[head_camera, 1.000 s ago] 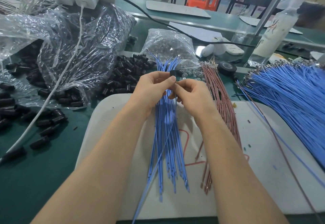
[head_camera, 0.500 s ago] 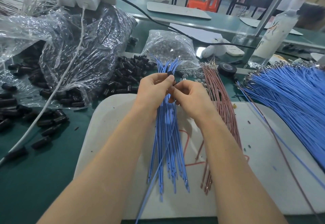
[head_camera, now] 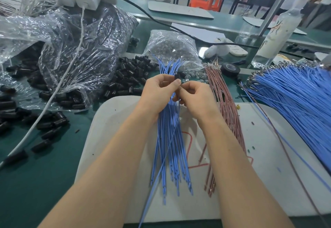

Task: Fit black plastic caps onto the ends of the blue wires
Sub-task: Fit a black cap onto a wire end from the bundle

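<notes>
Both hands are raised over the board (head_camera: 111,129), meeting above the far part of the bundle (head_camera: 170,138) of blue wires lying on it. Left hand (head_camera: 159,91) has its fingers curled and pinches one black cap (head_camera: 177,76) at thumb and fingertip. Right hand (head_camera: 195,98) touches the left, fingers curled, pinching a single wire (head_camera: 148,201) just under the cap. The wire trails back between the forearms, off the board's near edge. Whether its tip is inside the cap — can't tell. Cap pile (head_camera: 129,73) is left of the hands, red wires (head_camera: 229,113) are beside the right hand, and the blue heap (head_camera: 295,98) is far right.
</notes>
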A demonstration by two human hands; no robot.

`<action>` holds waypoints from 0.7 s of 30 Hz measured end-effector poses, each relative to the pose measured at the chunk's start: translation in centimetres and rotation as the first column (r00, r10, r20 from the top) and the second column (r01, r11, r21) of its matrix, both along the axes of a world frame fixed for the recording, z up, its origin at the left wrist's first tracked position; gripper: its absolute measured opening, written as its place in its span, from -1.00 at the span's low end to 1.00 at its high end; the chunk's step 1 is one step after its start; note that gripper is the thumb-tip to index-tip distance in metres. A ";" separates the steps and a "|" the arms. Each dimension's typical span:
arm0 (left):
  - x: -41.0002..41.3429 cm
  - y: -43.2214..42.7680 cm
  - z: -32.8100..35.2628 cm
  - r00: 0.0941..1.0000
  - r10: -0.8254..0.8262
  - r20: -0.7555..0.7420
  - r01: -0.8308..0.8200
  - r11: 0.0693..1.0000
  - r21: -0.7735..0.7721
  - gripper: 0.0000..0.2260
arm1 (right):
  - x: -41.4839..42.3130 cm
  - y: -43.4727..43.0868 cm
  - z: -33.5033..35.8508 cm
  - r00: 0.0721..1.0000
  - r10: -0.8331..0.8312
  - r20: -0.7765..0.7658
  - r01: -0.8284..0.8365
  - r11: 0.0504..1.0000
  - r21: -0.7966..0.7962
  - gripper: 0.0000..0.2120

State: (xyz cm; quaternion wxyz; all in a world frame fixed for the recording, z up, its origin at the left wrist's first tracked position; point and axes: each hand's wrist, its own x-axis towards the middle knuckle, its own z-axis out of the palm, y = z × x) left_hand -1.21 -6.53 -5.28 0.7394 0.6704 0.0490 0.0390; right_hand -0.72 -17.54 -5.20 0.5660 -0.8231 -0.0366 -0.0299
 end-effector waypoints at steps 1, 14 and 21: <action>0.0 0.0 0.0 1.000 0.003 0.003 -0.003 1.000 -0.017 -0.96 | 0.0 0.0 0.0 1.000 0.009 -0.004 -0.009 1.000 0.003 -0.82; 0.2 1.1 0.6 0.984 0.166 -0.068 -0.177 0.964 -0.197 -0.89 | -1.1 -0.3 1.3 0.997 0.010 0.076 0.013 0.953 -0.302 -0.77; 0.0 2.5 1.4 0.975 0.116 -0.189 -0.187 0.885 -0.425 -0.87 | 0.5 -5.6 0.8 0.896 -0.444 -0.003 0.333 0.675 -0.658 -0.71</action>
